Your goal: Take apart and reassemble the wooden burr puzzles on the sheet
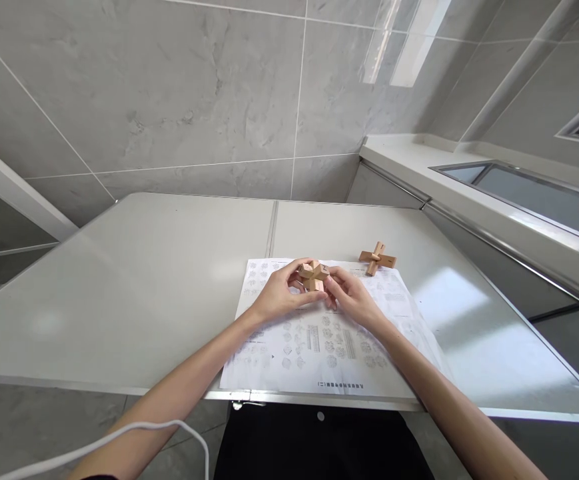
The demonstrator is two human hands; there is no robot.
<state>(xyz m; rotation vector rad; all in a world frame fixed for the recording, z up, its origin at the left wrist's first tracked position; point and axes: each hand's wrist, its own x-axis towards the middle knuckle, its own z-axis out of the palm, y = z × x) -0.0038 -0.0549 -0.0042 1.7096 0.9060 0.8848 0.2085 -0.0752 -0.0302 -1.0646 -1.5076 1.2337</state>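
Observation:
Both of my hands hold one small wooden burr puzzle (pixel 314 274) just above a printed instruction sheet (pixel 329 347). My left hand (pixel 280 293) pinches its left side with curled fingers. My right hand (pixel 350 297) grips its right side, fingers closed on the wood. A second wooden cross-shaped puzzle (pixel 378 258) lies on the table to the right, beyond my right hand and untouched.
The sheet lies on a pale grey table (pixel 134 293) whose front edge is near my body. A tiled wall rises behind. A white counter with a glass-topped unit (pixel 534 193) runs along the right. A white cable (pixel 119 437) hangs at lower left.

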